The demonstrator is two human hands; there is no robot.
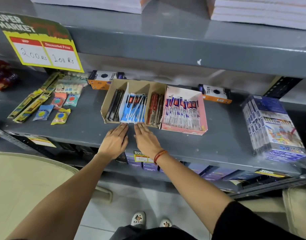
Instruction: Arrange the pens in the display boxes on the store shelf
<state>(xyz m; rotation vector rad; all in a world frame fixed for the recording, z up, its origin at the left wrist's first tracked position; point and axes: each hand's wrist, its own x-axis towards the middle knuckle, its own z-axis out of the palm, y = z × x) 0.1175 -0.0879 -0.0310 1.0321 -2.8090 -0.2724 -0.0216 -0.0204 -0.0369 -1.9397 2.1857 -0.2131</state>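
A brown cardboard display box [114,84] with three compartments sits on the grey shelf [218,135]. Black pens [115,105] fill its left slot, blue packaged pens [134,108] the middle, red pens [154,108] the right. A pink display box [203,108] beside it holds white-and-blue pen packets [181,111]. My left hand [115,140] and my right hand [146,138] lie flat on the shelf, fingers extended, fingertips touching the front ends of the blue pens. Neither hand holds anything.
Pencil packs [30,103] and small sharpener or eraser packets [59,108] lie at the left. Orange boxes [101,80] stand behind the display boxes. A wrapped pack of colour pens [273,129] sits at the right. A yellow price sign [46,49] hangs from the upper shelf.
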